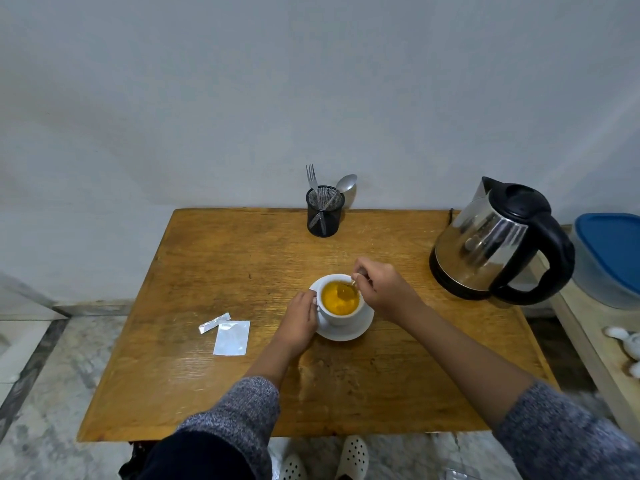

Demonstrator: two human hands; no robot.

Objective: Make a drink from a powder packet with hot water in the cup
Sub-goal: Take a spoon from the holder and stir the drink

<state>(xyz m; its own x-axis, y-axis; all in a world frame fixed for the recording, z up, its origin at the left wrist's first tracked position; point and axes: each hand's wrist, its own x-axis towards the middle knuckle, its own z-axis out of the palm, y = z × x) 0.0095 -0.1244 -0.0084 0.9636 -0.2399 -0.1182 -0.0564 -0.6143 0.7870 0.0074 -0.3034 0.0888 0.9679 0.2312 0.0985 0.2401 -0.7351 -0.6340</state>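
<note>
A white cup (337,317) full of orange liquid stands on a white saucer (360,329) near the middle of the wooden table (207,265). My left hand (299,322) grips the cup's left side. My right hand (382,287) pinches the handle of a small spoon (349,287) whose bowl dips into the drink. The silver powder packet (231,337) lies flat to the left of the cup, with its torn-off strip (214,322) beside it. A steel and black electric kettle (498,242) sits at the table's right rear.
A black mesh holder (324,211) with a fork and a spoon stands at the table's back edge against the wall. A blue-lidded plastic container (609,254) rests on a ledge to the right. My feet in white shoes show under the front edge.
</note>
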